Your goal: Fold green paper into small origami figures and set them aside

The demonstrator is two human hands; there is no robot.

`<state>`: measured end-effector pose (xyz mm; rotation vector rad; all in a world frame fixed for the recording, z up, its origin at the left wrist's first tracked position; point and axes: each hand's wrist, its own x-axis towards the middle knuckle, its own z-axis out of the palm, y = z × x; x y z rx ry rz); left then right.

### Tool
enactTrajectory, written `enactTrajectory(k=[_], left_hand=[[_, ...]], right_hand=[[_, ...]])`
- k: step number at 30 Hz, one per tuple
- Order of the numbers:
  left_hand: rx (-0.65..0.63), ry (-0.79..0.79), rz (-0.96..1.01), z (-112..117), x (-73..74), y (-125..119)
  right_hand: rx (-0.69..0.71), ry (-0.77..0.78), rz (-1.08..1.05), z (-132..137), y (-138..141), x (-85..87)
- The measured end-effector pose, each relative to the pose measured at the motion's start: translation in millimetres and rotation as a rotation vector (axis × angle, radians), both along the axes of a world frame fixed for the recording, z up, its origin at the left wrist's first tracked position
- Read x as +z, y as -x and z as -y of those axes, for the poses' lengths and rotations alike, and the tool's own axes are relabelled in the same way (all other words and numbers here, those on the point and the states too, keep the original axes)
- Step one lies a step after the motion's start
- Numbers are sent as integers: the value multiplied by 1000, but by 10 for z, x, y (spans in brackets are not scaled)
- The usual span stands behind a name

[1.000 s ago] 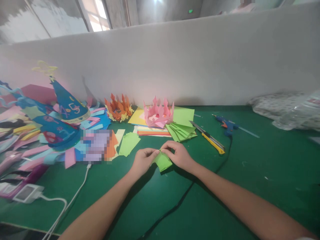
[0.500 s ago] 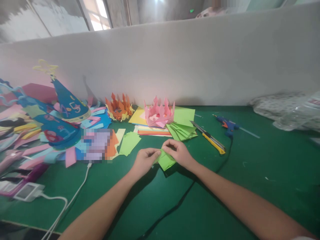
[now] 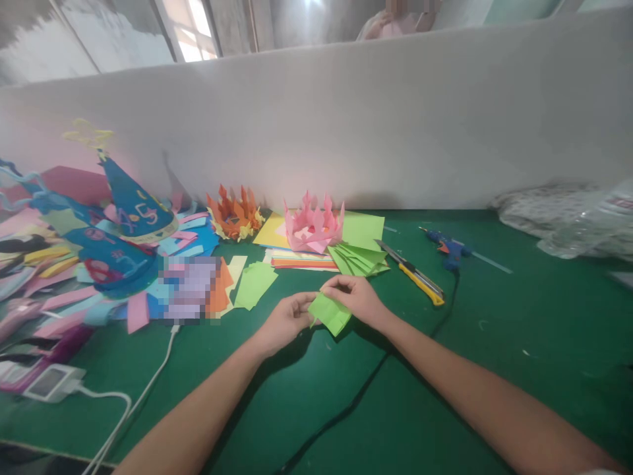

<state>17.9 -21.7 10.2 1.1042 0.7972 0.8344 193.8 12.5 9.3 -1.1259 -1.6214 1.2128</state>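
Observation:
Between my two hands, just above the green table [image 3: 198, 396], is a folded piece of light green paper [image 3: 332, 314]. My right hand [image 3: 359, 300] pinches its upper edge between thumb and fingers. At the paper's left edge, my left hand [image 3: 287, 323] holds it with curled fingers, some of them partly behind the sheet. Farther back, a fan of folded green papers [image 3: 359, 258] leans by a pink paper crown [image 3: 316, 227]. Flat green paper pieces [image 3: 255, 285] lie to the left of my hands.
A yellow utility knife [image 3: 415, 277] and a blue glue gun [image 3: 448, 249] with a black cord lie right. An orange paper crown [image 3: 235, 214], blue cone hats [image 3: 136, 204] and paper strips crowd the left. A white cable [image 3: 165, 359] runs forward; a plastic bottle [image 3: 593, 218] lies far right.
The left thumb has come off the paper's top face, and those fingers have shifted to its left edge. More of the green paper's face shows, slightly farther right.

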Motion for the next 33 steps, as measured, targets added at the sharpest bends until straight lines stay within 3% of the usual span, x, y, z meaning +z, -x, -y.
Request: enactTrajectory(k=[13, 17, 22, 28, 33], left_hand=[[-150, -7, 32, 16, 20, 49], [-42, -7, -80, -1, 28, 52], [144, -35, -150, -60, -63, 51], [294, -243, -258, -107, -128, 63], [373, -248, -368, -131, -162, 98]], right_hand=[[49, 52, -61, -11, -15, -47], [54, 5, -27, 6, 14, -59], [101, -21, -63, 46, 68, -63], [146, -5, -110, 56, 54, -81], [165, -51, -74, 63, 52, -79]])
